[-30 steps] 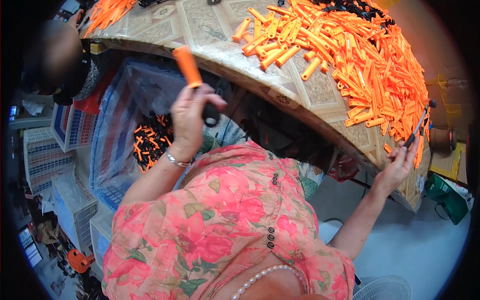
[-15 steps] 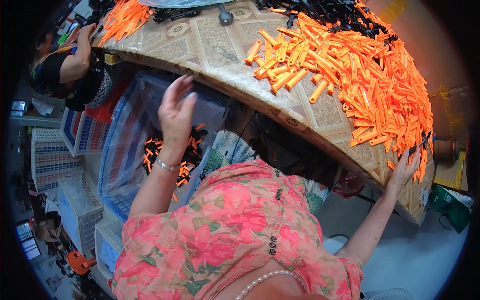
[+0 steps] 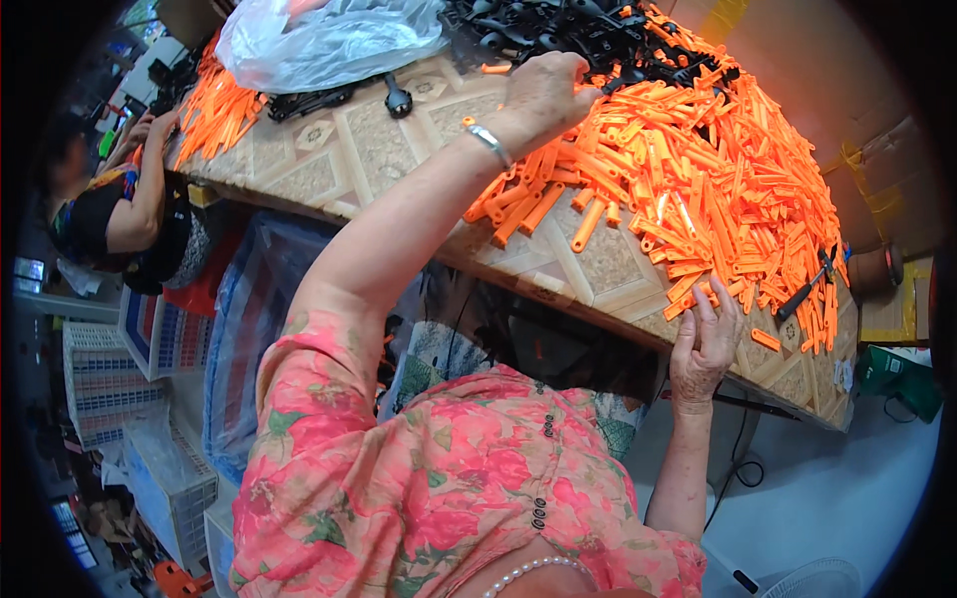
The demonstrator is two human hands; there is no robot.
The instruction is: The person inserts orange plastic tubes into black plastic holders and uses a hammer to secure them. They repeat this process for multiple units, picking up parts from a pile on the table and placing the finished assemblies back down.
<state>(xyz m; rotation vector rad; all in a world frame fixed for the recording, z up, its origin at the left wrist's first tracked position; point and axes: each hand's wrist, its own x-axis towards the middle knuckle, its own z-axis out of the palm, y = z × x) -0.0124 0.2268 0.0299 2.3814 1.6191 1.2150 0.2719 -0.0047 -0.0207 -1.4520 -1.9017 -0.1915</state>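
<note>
My left hand [image 3: 543,97] reaches across the table to the far pile, its fingers curled at a black plastic part [image 3: 625,76]. Part of that grip is hidden behind the hand. A large heap of flat orange plastic handles [image 3: 738,189] covers the table's right side, just beyond both hands. At the heap's near edge, my right hand [image 3: 706,344] has its fingers stretched out and apart, the tips touching or almost touching the orange handles. A black-handled tool [image 3: 797,297] lies to the right of it. More black parts [image 3: 538,28] are piled behind the orange heap.
The patterned table [image 3: 439,120] curves around in front of me. A clear plastic bag [image 3: 319,45] and a black rounded piece [image 3: 398,98] lie on its left part. Another person [image 3: 125,209] works at the far left by more orange handles [image 3: 212,115]. Crates [image 3: 95,379] stand below left.
My left hand has moved from above the lined crate up to the black parts. My right hand has left the black-handled tool and shifted left to the heap's near edge.
</note>
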